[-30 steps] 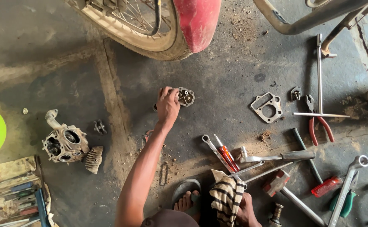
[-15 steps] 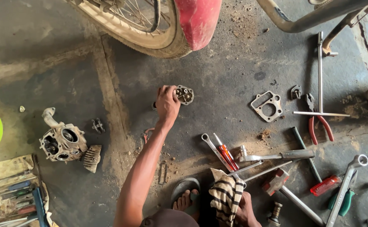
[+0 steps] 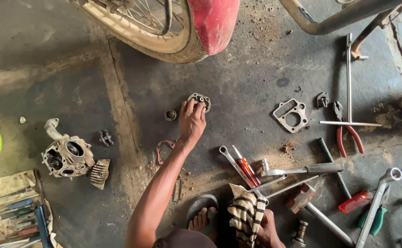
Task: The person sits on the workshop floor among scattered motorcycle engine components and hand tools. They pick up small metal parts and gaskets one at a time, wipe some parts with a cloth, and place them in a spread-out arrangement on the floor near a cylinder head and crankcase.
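Note:
My left hand [image 3: 191, 123] reaches out across the concrete floor, and its fingertips grip the near edge of a small round metal cover [image 3: 201, 98] lying there. A small dark ring [image 3: 170, 115] rests just left of the hand, and a thin reddish gasket [image 3: 164, 149] lies beside the wrist. At the bottom of the view, my right hand [image 3: 269, 229] is closed on a black-and-cream striped cloth [image 3: 246, 212]. A sandalled foot [image 3: 202, 216] sits between the two arms.
A motorcycle wheel [image 3: 164, 43] and red fender [image 3: 214, 23] stand at the top. An engine cylinder head [image 3: 67, 156] lies at left. A flat metal gasket plate [image 3: 292, 115], pliers [image 3: 348, 133], screwdrivers [image 3: 244, 167], wrenches [image 3: 377, 202] and a hammer [image 3: 315, 209] are scattered on the right.
My left hand has drawn back slightly toward me, uncovering the small dark ring, while the fingertips stay on the metal cover. The right hand and cloth have hardly moved.

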